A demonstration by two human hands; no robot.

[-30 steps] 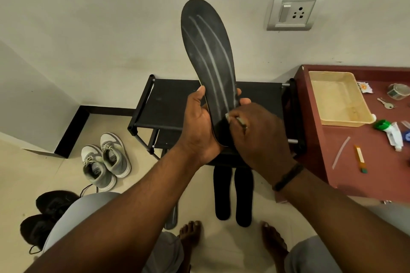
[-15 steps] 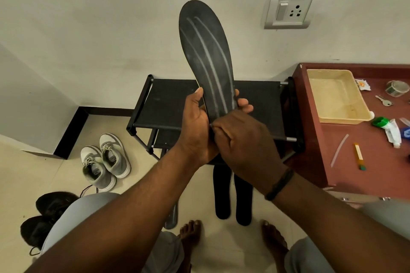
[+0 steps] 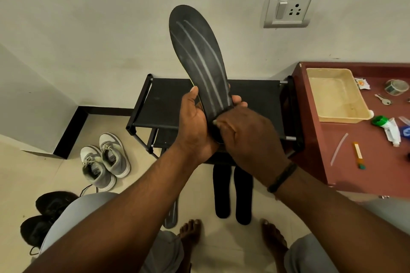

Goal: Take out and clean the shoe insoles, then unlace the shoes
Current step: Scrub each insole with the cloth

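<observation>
My left hand (image 3: pixel 195 122) grips a black insole (image 3: pixel 197 57) with pale lengthwise streaks and holds it upright in front of the wall. My right hand (image 3: pixel 248 139) curls round its heel end, the thumb pressed on the face. A small pale bit shows at the thumb; I cannot tell what it is. Two black insoles (image 3: pixel 221 193) lie on the floor below my hands. A grey insole (image 3: pixel 171 217) is partly hidden by my left arm. Grey shoes (image 3: pixel 104 162) and black shoes (image 3: pixel 48 213) stand at the left.
A black shoe rack (image 3: pixel 255 99) stands against the wall behind the insole. A red-brown table (image 3: pixel 355 162) at the right carries a beige tray (image 3: pixel 337 115), keys, a tape roll and a tube. My bare feet are on the tiled floor below.
My right hand has shifted left across the insole's heel and closed round it. The insole has tilted a little to the left. My left hand keeps its grip.
</observation>
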